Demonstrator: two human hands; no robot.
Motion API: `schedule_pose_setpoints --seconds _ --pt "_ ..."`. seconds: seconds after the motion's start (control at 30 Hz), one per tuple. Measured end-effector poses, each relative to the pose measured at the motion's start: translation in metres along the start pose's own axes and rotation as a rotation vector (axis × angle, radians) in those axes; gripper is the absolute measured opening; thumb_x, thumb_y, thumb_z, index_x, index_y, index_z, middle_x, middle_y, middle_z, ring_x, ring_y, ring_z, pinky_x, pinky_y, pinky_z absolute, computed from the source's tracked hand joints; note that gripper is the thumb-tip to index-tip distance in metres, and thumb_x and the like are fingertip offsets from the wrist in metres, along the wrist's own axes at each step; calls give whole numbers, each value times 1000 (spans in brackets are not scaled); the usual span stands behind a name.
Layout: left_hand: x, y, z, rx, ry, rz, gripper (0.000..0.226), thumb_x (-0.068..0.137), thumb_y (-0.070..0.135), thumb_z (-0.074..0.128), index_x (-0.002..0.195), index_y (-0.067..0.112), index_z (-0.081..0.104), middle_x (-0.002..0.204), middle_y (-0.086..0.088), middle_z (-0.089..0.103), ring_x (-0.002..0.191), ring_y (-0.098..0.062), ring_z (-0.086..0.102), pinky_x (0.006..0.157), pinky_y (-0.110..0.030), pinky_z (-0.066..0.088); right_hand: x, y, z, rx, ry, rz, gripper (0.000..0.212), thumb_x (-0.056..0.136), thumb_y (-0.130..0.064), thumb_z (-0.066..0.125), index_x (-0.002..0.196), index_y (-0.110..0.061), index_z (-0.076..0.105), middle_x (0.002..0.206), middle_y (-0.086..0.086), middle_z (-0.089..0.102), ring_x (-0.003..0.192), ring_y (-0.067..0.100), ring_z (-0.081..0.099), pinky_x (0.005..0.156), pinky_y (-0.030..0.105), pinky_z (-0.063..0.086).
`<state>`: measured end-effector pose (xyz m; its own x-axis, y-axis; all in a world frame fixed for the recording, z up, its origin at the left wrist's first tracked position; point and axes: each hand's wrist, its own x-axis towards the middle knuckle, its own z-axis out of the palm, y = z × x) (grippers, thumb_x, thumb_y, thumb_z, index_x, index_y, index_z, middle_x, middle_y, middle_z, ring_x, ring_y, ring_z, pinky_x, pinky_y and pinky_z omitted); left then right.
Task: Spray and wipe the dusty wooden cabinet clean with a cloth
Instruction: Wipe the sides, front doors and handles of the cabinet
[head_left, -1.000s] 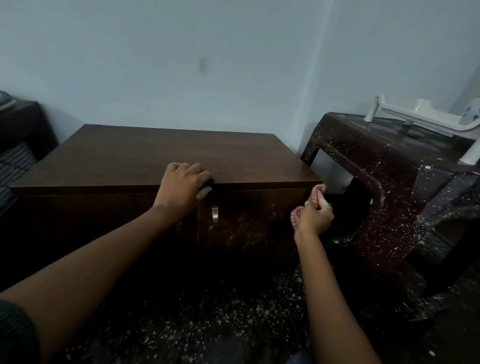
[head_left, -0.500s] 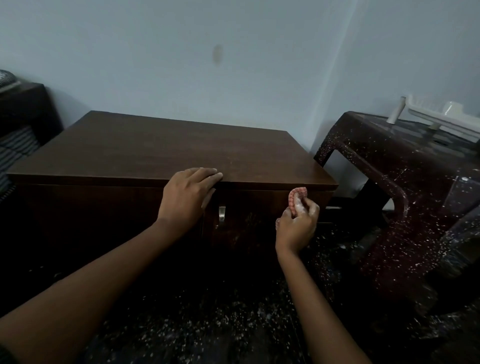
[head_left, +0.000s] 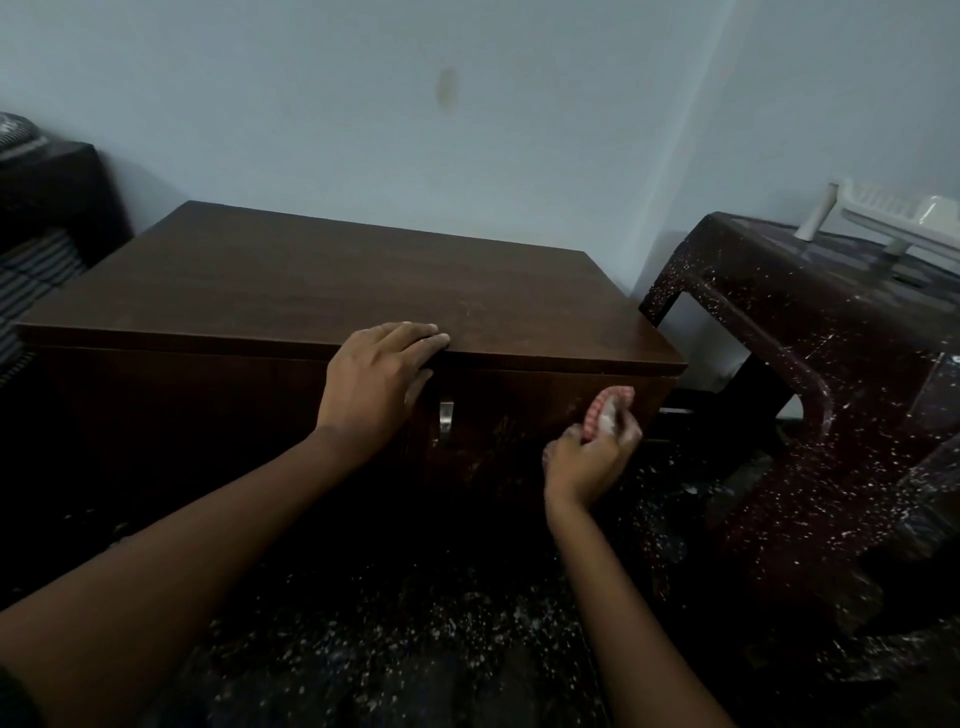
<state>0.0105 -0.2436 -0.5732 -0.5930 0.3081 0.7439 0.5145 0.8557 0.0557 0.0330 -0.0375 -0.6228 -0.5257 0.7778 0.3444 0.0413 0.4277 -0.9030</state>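
Wall (head_left: 363, 130): pale, plain, one faint oval smudge above the cabinet; meets a second wall at a corner to the right.
Floor (head_left: 395, 639): dark, speckled with pale flecks; very dim beneath the arms.
Cabinet (head_left: 332, 280): low, dark wood, set against the wall; flat top bare save for faint pale dust near its front edge; two front doors, both shut, contents not visible; right-hand door streaked with pale dust.
Plastic table (head_left: 810, 364): dark maroon, spattered with white flecks; stands just beside the cabinet's right end, close enough to crowd that side.
White rack (head_left: 904, 223): pale plastic, on the plastic table's top, partly cut off by the frame edge.
Dark furniture (head_left: 47, 208): at far left, with striped fabric below it; detail too dim to tell.
Left hand (head_left: 376, 384): palm down over the cabinet's top front edge; fingers together and extended flat, gripping nothing.
Right hand (head_left: 589, 460): against the upper right-hand door, near its outer edge; fingers curled tight around the cloth.
Cloth (head_left: 605, 410): red-and-white check, bunched, pressed to the door front.
Door handle (head_left: 445, 420): small, metallic, between the two hands.
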Motion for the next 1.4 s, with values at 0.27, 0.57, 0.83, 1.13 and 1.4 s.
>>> schedule_pose_setpoints --seconds 0.27,0.57,0.83,1.13,1.4 --pt "-2 -1 2 8 7 5 38 81 15 70 118 17 64 119 0 67 107 -21 64 84 -34 49 -12 23 12 50 -31 283 45 93 -4 44 138 -9 42 137 12 44 123 28 46 98 19 34" --pt "-6 -2 6 11 33 8 37 82 16 68 119 15 62 120 0 66 110 -21 62 88 -33 48 -34 -5 15 -77 -110 -167 61 84 5 52 141 -11 38 148 10 28 135 21 31 106 18 22" --pt "-4 -4 2 -2 19 17 37 81 18 69 118 15 63 120 0 66 108 -20 63 87 -32 48 -33 12 14 -81 -109 111 41 93 -1 45 133 -1 46 131 15 45 114 24 50 86 0 29" --pt "-5 -5 1 -10 5 27 38 81 18 69 118 16 63 120 1 66 107 -20 63 86 -32 48 -48 -32 17 -42 -88 -206 55 81 5 54 134 -9 48 136 9 38 123 25 43 100 17 34" --pt "-4 -5 -1 -8 -14 26 38 81 18 69 118 16 63 120 1 66 107 -20 63 85 -32 48 -81 -25 24 -403 -332 -832 43 90 -22 50 132 -29 47 138 5 33 117 22 38 74 36 55"
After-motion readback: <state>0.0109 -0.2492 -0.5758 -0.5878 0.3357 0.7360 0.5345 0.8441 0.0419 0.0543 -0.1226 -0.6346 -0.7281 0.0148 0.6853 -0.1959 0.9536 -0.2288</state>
